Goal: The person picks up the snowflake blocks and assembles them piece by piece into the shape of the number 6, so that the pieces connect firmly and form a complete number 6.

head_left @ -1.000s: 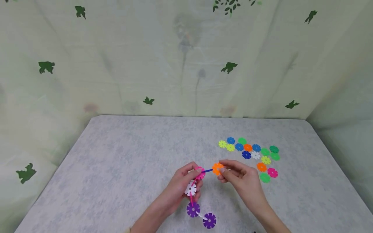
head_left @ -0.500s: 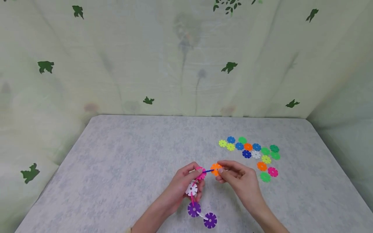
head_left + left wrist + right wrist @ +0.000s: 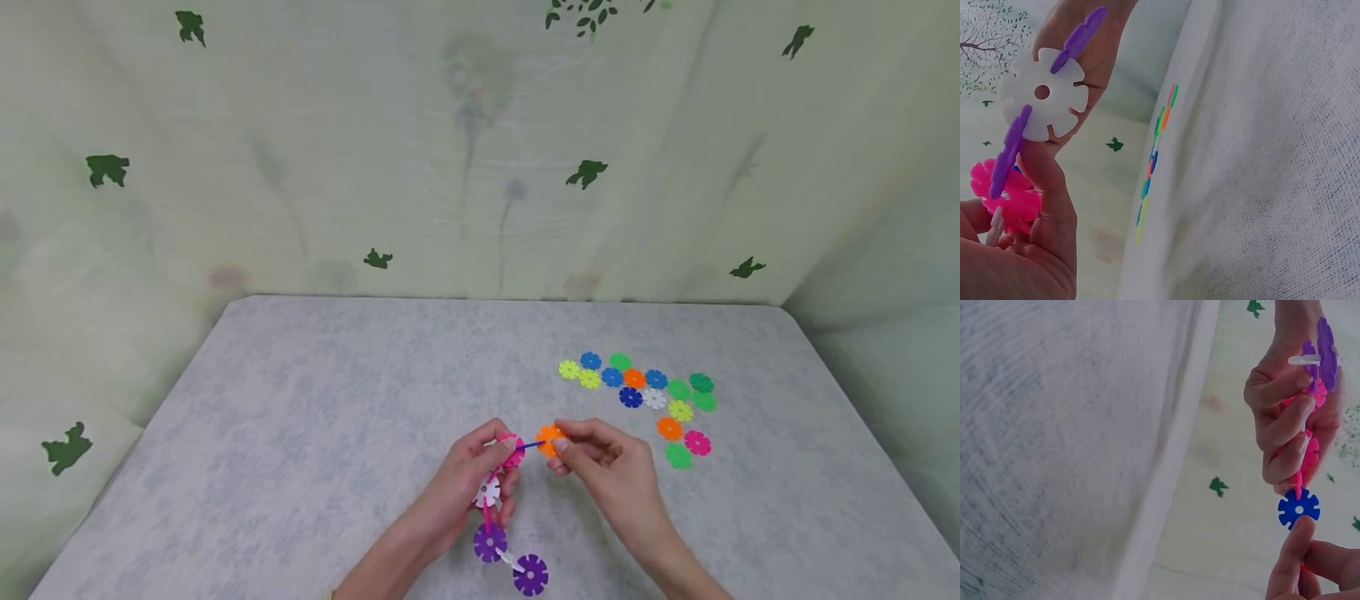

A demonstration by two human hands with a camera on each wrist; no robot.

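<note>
My left hand (image 3: 459, 479) grips a pink notched plastic disc (image 3: 515, 458) at the top of a chain of such interlocking discs. From that grip the chain hangs down through a white disc (image 3: 492, 493) and two purple discs (image 3: 490, 542), with thin edge-on discs between them. A dark blue disc (image 3: 531, 446), edge-on in the head view, juts rightward from the pink one. At its far end my right hand (image 3: 618, 479) pinches an orange disc (image 3: 547, 435) between thumb and fingers. Seen face-on in the right wrist view, the blue disc (image 3: 1286, 510) meets the right fingertips (image 3: 1300, 530).
Several loose discs lie flat on the grey table at the right, among them a yellow disc (image 3: 569, 370), a white disc (image 3: 655, 399) and a pink disc (image 3: 697, 443). Behind the table (image 3: 337, 375) hangs a pale curtain (image 3: 465, 208) printed with green birds.
My right hand has shifted slightly left with the orange disc, so the orange and pink discs are a little closer together. My left hand keeps its grip; the head view has shifted slightly.
</note>
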